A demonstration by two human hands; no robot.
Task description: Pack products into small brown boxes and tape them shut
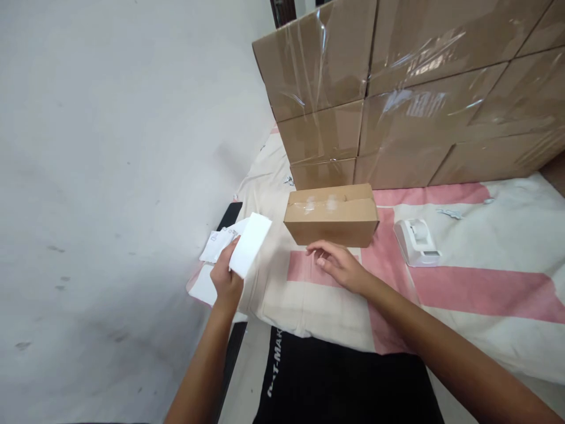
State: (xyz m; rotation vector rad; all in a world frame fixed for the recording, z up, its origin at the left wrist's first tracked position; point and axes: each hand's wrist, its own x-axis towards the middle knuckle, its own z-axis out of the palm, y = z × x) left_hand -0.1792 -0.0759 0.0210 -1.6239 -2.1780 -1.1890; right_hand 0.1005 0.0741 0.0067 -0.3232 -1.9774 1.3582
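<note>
My left hand [226, 277] is closed on a white rectangular paper stack [251, 244], held tilted above the left edge of the cloth. More white sheets [217, 242] lie just behind it. My right hand [338, 264] hovers over the cream and pink cloth [477, 288], fingers loosely spread and holding nothing, just in front of a small taped cardboard box [332, 214].
A wall of large cardboard cartons wrapped in clear film [410, 88] stands behind the small box. A white tape dispenser [417, 241] lies on the cloth to the right. Grey floor [110, 176] fills the left. A black mat with white lettering [335, 383] lies near me.
</note>
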